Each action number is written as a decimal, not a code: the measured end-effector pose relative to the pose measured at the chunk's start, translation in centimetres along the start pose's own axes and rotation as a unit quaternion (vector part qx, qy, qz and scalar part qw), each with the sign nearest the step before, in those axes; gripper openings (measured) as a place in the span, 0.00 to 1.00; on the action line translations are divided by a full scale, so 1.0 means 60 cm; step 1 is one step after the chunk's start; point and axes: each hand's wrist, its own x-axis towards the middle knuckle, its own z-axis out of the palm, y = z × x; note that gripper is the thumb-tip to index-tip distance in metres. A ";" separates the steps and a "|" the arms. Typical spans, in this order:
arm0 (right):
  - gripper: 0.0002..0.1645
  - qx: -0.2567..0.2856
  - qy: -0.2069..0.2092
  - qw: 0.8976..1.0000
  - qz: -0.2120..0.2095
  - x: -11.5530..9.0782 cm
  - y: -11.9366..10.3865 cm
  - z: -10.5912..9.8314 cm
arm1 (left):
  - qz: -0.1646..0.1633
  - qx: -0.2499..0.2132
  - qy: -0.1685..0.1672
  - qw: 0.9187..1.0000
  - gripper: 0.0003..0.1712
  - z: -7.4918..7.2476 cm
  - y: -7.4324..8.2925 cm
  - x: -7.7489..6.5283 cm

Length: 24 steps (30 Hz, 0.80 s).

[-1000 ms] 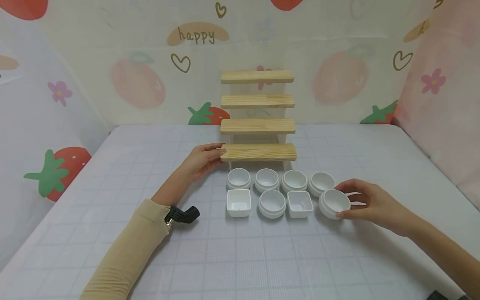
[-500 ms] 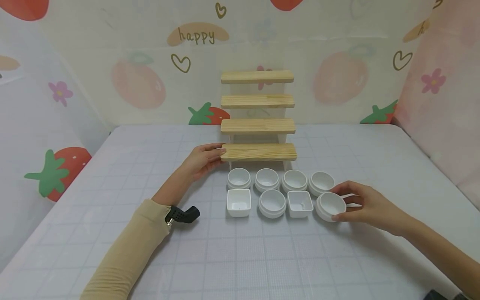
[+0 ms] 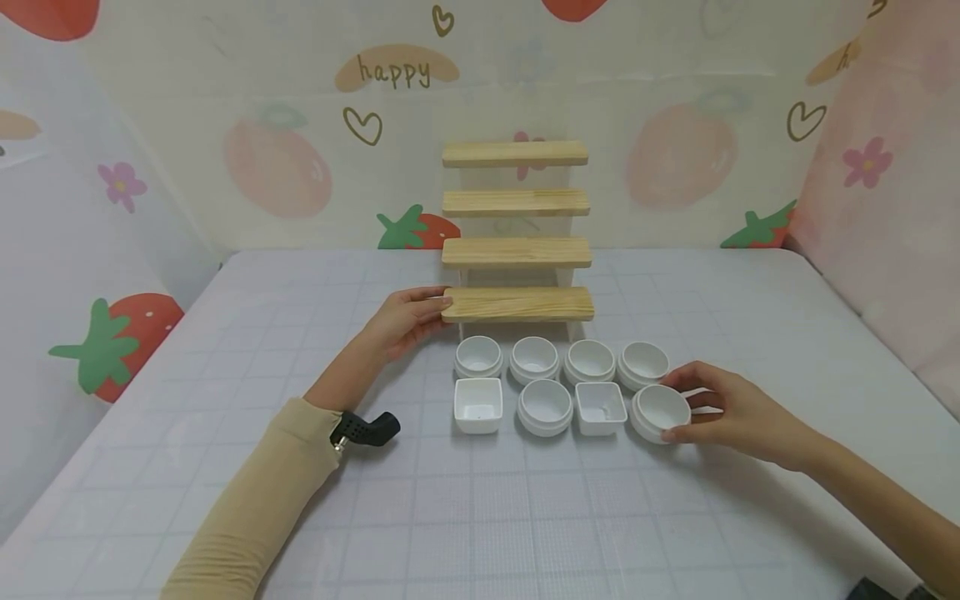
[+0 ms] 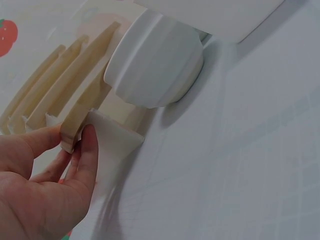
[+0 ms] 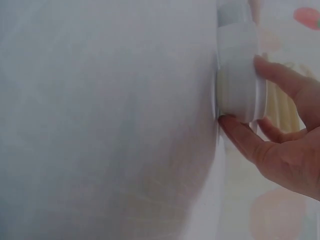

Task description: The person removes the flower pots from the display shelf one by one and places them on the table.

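A stepped rack with wooden shelf boards [image 3: 517, 305] stands at the back middle of the table. My left hand [image 3: 408, 321] pinches the left end of its lowest board, thumb on one face and fingers on the other, as the left wrist view [image 4: 75, 122] confirms. At the right end of the front row is a round white bowl [image 3: 660, 410]. My right hand [image 3: 738, 417] holds this bowl from its right side between thumb and fingers. In the right wrist view the bowl [image 5: 240, 75] sits upright on the table.
Several round white bowls form a back row before the rack, among them one [image 3: 643, 363] behind the held bowl. The front row also has a square white dish [image 3: 477, 408], a round bowl [image 3: 545, 408] and another square dish [image 3: 600, 410]. A printed cloth [image 3: 300, 50] hangs behind.
My right hand has shifted the round bowl slightly left and toward me, closer to the square dish. My left hand stays on the board.
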 end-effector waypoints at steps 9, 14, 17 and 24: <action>0.32 0.001 -0.015 1.000 -0.014 -0.005 -0.005 -0.010 | 0.001 0.019 -0.002 1.000 0.31 0.003 0.003 -0.002; 0.30 -0.030 -0.020 0.999 -0.015 -0.006 -0.012 -0.027 | 0.011 0.048 0.002 0.999 0.29 0.005 0.005 -0.004; 0.28 -0.048 -0.020 0.999 -0.014 -0.002 -0.015 -0.041 | 0.017 0.074 0.007 0.997 0.29 0.005 0.008 -0.004; 0.23 -0.077 -0.001 0.997 -0.018 0.017 -0.025 -0.071 | 0.001 0.102 0.001 0.995 0.28 0.005 0.018 -0.005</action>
